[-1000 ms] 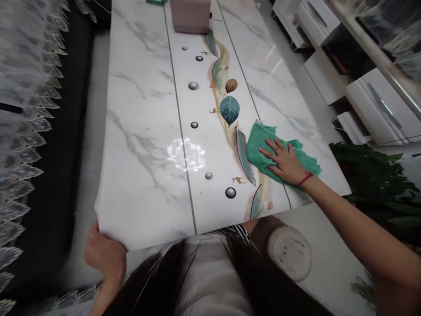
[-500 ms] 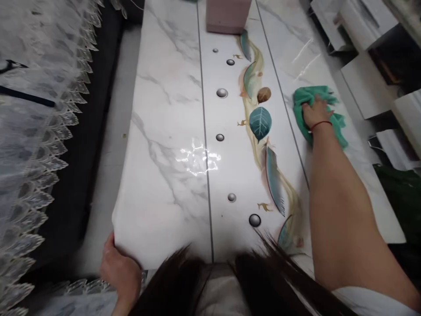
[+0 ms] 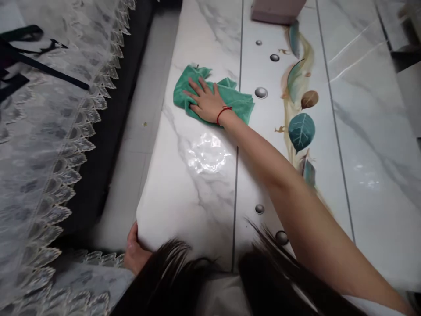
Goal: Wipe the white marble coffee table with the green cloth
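Note:
A green cloth (image 3: 238,103) lies rumpled on the left part of the white marble-patterned table (image 3: 204,210). My right hand (image 3: 207,102) rests flat on top of the cloth, fingers spread, with a red string bracelet on the wrist. The right forearm stretches across the table's printed middle band. Down at the near left corner, my left hand (image 3: 135,252) is wrapped around the table edge, its fingers partly hidden by the corner and by dark hair.
A pink box (image 3: 278,11) stands at the far end of the table. On the left is a dark seat with a lace-edged cover (image 3: 66,145), carrying a dark strap (image 3: 59,77). A strip of floor (image 3: 134,153) runs between seat and table. White furniture is blurred at the far right.
My right hand has carried the green cloth from the table's right side across to the left side. My left hand stays at the corner. The view has shifted leftward.

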The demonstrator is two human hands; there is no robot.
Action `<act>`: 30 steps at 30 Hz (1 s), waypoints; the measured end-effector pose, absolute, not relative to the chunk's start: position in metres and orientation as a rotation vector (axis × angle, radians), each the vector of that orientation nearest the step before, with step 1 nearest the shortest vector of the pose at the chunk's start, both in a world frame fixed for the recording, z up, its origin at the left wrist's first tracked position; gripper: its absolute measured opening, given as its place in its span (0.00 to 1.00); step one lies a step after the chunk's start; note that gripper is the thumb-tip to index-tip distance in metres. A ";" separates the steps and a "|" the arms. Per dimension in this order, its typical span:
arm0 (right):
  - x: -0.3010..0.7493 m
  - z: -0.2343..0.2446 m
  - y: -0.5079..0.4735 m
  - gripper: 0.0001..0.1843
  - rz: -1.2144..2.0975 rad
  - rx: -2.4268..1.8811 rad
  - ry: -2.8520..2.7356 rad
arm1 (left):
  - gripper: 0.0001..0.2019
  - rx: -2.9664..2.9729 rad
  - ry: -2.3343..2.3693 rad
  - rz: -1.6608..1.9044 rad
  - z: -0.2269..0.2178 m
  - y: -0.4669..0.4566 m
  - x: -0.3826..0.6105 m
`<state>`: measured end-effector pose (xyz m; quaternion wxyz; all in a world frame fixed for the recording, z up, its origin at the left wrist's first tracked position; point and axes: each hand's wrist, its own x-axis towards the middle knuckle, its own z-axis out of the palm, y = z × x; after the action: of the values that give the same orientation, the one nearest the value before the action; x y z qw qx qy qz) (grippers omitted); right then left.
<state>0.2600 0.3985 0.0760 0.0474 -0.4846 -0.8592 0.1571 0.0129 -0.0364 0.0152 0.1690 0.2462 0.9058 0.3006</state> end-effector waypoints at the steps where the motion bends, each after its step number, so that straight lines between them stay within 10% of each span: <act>1: 0.253 0.075 0.390 0.33 0.500 -1.410 -2.651 | 0.34 0.677 2.607 0.879 0.015 -0.036 0.015; 15: 0.139 0.054 0.155 0.25 0.557 0.033 -2.991 | 0.25 0.047 2.262 1.607 0.024 -0.015 0.026; 30: 0.133 0.086 0.450 0.32 0.319 -1.295 -2.945 | 0.19 -0.167 2.175 1.530 0.018 -0.027 0.013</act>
<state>0.1330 0.4501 0.0865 -0.0454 -0.4001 -0.9100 0.0985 0.0134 -0.0269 0.0184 0.2364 -0.0608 0.7931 0.5581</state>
